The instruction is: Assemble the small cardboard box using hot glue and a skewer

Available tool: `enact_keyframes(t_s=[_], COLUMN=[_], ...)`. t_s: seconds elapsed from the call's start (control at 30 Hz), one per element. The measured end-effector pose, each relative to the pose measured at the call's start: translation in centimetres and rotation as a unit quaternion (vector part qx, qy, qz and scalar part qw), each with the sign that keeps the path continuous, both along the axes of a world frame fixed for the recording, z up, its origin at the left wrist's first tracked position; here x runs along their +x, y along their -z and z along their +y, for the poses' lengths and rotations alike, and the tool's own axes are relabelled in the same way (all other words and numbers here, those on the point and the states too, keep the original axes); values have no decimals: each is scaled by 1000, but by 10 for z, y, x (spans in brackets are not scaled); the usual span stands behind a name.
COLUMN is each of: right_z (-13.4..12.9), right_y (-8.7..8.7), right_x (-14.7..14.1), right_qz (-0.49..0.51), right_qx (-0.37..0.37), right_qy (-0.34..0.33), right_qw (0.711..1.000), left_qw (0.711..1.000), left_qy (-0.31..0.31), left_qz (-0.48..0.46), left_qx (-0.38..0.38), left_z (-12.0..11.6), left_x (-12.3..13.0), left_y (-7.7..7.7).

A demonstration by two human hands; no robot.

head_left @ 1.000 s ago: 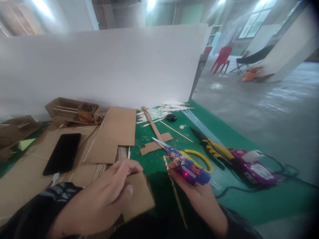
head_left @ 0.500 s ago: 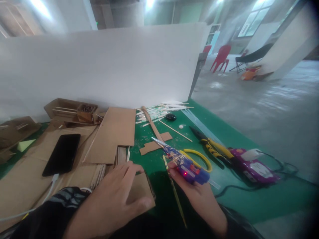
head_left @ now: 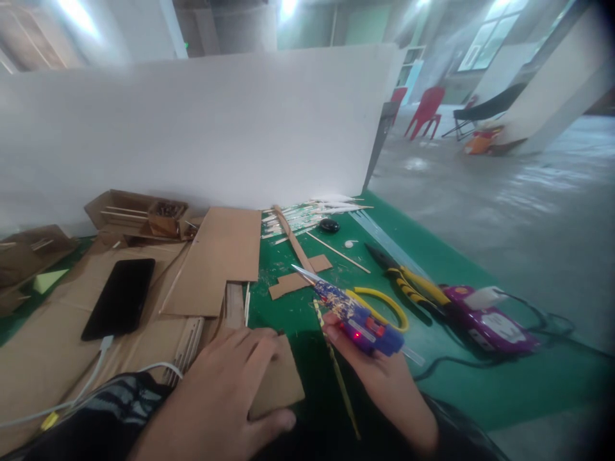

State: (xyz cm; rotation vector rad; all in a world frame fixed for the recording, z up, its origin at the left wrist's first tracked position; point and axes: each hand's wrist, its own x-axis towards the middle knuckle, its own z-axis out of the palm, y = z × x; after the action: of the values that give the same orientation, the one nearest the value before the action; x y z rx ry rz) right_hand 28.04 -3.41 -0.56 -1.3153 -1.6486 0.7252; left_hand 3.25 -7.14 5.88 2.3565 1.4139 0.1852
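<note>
My left hand (head_left: 225, 390) grips a small brown cardboard piece (head_left: 277, 379), fingers over its top and far side, thumb along the near edge. My right hand (head_left: 375, 378) is wrapped round the lower part of a blue hot glue gun (head_left: 350, 317) with a lit red light and wood-coloured crumbs on its body. From its rear sticks a clear glue stick (head_left: 414, 356). Yellow-handled scissors (head_left: 401, 307) lie under the gun, their blades pointing away from me. A thin yellow patterned strip (head_left: 342, 381) runs beside my right fingers.
Long-nose pliers (head_left: 408, 282) and a purple power socket (head_left: 494, 326) with cables lie right. Cotton swabs (head_left: 331, 206), a stick (head_left: 339, 251) and cardboard strips (head_left: 293, 282) lie ahead, before a white partition (head_left: 216, 128). Left are cardboard sheets (head_left: 223, 256) and a phone (head_left: 120, 298).
My left hand has turned and shifted slightly, and the cardboard piece has tilted and moved a little to the right with it. My right hand and the glue gun have stayed put.
</note>
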Motion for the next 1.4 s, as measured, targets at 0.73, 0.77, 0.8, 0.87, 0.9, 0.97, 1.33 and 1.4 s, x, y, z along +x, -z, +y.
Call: enact_keyframes(t_s=[0.73,0.77,0.8,0.87,0.9,0.97,1.33,1.4], right_z=[0,0,0,0,-1,-1,-3,-3], right_y=[-3,-2,-1,0,0,-1,2,5], right_x=[1,2,2,3,3,3,5,6], right_qz=[-104,-112,-120,-129,-130,-120,-59,-56], right_qx=[92,110,126,134,125,100,47,54], right_qy=[-4,-5,-7,-8,-6,-1,-19,-30], right_qw=[990,988,985,982,984,988,997,997], left_qw=[978,977,977,977,977,977,972,970], left_qy=[132,129,127,122,120,115,107,109], left_qz=[-158,-163,-167,-172,-172,-175,-203,-208], left_qx=[-43,-45,-44,-41,-38,-37,-57,-61], left_z=[34,35,35,35,35,34,36,35], left_x=[-16,-16,-15,-14,-14,-13,-9,-9], left_y=[16,16,17,18,18,19,18,17])
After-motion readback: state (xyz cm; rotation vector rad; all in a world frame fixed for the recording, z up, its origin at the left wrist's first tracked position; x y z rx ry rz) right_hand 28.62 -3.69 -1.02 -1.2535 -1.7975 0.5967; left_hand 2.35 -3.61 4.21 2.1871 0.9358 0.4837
